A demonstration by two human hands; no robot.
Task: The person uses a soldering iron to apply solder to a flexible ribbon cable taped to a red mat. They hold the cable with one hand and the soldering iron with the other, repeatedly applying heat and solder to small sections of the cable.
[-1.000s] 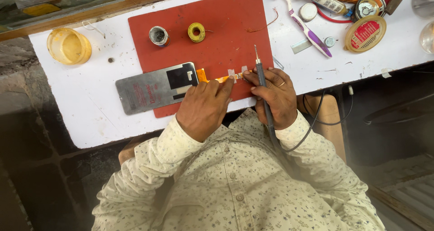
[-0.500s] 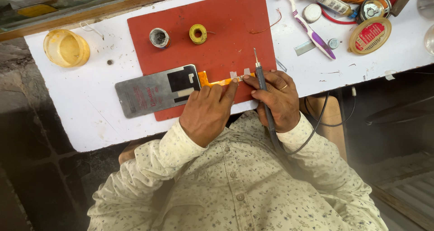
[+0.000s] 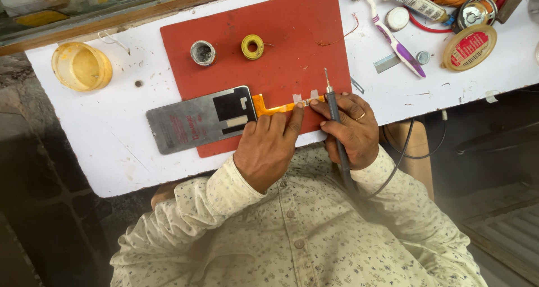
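- Ribbon cable (image 3: 275, 105), orange, lies flat on the red mat (image 3: 281, 34), running from the grey panel (image 3: 196, 121).
- Your left hand (image 3: 269, 146) presses it with fingers extended; keep that pressure.
- Your right hand (image 3: 351, 130) has its grip closed around the soldering iron (image 3: 332, 104); steady the tip just above the cable's end.

The scene is being lit by soft, even daylight, and the white painted worktop (image 3: 101, 146) is being rendered bright, close to washed out toward the upper right of the frame. Only short, faint shadows are being cast below the round yellow translucent plastic cup (image 3: 81, 66) at upper left and along the edge of the flat red rectangular mat (image 3: 281, 34). The dark floor at lower left is being left dim and murky. Slight softness is being shown at the corners, while the centre is being kept sharp, without motion blur.
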